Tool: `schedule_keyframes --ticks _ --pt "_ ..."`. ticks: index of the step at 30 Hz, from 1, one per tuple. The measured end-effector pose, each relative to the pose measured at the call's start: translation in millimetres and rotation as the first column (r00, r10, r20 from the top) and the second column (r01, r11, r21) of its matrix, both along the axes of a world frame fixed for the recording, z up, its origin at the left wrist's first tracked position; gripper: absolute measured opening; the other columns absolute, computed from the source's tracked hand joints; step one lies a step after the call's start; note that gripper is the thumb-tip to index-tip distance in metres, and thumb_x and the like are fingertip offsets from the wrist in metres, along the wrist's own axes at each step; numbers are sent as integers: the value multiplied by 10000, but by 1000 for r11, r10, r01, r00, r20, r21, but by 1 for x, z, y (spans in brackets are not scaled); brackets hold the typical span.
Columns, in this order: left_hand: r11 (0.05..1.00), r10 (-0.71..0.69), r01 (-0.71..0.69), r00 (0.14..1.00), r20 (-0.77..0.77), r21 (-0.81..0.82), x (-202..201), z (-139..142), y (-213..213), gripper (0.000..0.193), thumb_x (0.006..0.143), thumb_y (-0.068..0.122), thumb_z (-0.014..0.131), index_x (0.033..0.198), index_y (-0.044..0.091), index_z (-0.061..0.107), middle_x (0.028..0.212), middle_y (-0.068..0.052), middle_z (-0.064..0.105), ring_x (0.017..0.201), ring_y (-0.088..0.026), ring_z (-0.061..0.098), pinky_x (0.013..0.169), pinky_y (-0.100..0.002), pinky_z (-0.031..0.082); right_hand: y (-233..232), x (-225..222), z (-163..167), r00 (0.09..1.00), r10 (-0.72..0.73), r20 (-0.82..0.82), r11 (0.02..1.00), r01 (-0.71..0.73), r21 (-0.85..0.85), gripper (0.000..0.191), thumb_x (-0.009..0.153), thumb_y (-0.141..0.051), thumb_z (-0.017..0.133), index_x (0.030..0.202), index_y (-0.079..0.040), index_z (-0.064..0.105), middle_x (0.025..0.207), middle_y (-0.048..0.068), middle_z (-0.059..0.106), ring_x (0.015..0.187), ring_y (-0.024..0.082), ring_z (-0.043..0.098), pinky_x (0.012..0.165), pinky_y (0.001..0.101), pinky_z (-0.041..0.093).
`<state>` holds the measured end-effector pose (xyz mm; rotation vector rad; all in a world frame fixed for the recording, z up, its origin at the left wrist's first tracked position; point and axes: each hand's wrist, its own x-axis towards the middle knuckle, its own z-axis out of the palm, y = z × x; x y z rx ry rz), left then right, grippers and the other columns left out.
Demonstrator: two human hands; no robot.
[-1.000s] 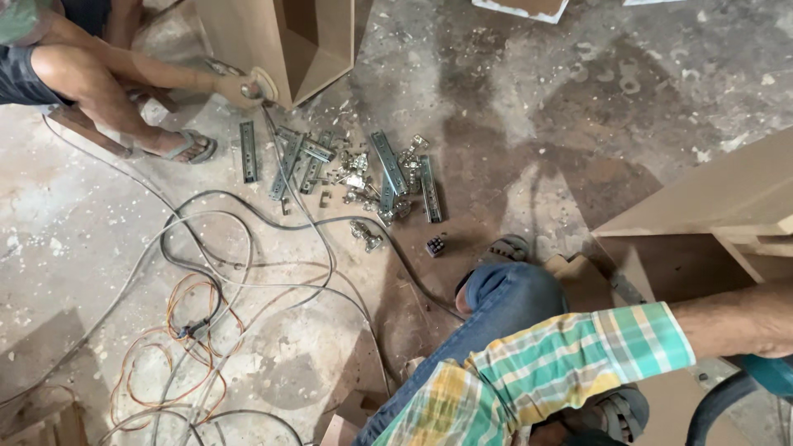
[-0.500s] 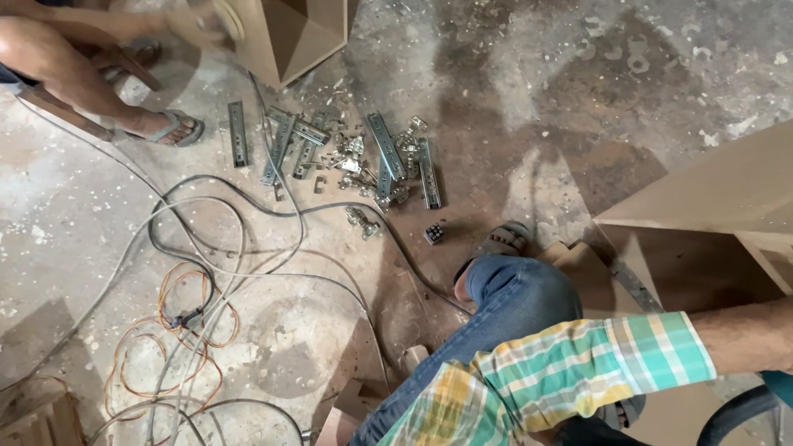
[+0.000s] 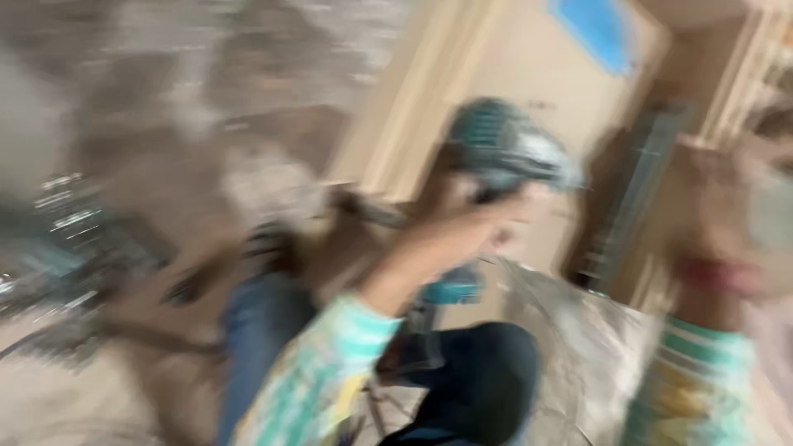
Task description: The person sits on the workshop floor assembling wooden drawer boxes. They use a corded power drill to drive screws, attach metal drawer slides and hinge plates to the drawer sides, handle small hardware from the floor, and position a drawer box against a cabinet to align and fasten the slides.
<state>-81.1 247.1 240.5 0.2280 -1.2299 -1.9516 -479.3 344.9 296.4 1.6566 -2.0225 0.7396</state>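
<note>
The view is heavily blurred by motion. A teal and grey power drill [image 3: 508,153] is seen raised near the centre, and the left hand [image 3: 487,219] is closed around its handle; the fingers cannot be made out singly. The forearm is covered by a green, white and yellow checked sleeve [image 3: 322,372]. The right hand [image 3: 719,248] appears at the right edge as a blur, and its state cannot be told. A pale wooden cabinet panel [image 3: 529,58] is seen behind the drill, above a grey concrete floor [image 3: 165,83].

A blurred blue label [image 3: 596,29], roughly rectangular, sits on the pale wooden panel [image 3: 529,74] up and to the right of the left hand's grip [image 3: 487,206]; nothing else of the kind shows.
</note>
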Motion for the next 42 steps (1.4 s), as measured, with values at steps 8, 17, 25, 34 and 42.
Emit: schedule_keyframes --ticks 8,17,25,34,42 --pt "977 -83 74 996 35 199 12 26 9 334 941 328 682 1037 8 697 820 -37 698 591 -88 606 478 -249 500 -6 117 49 966 60 250 995 -76 57 333 1096 -200 470 1347 8 541 1266 196 511 1246 406 493 1133 433 372" --pt "990 7 -25 992 127 140 17 25 -2 349 899 355 685 1057 47 733 834 -11 730 547 -80 634 471 -249 545 -27 149 59 938 113 326 983 -153 97 725 810 -38 712 1442 19 361 1309 145 511 1171 212 541 976 335 497" --pt "973 9 -37 993 121 229 12 19 -6 421 886 433 700 977 24 746 719 -11 710 531 -85 637 498 -266 556 -31 153 50 950 42 309 989 -83 121 569 904 -41 745 1347 29 395 1239 109 589 1134 168 600 971 305 531" --pt "984 25 -38 997 75 173 1 1 -5 470 939 473 647 959 12 735 626 -53 634 542 -105 597 506 -295 515 -22 160 51 973 -97 -209 946 155 283 1268 766 -189 972 1590 138 65 1629 368 222 1554 453 232 1303 465 219" --pt "461 741 -608 665 -97 -647 -22 -29 3 484 958 98 688 1415 254 664 848 -124 608 646 -215 618 474 -343 474 -13 177 52 969 -175 -174 887 232 398 1394 622 -165 939 1576 144 -29 1614 370 173 1535 466 201 1266 457 239"
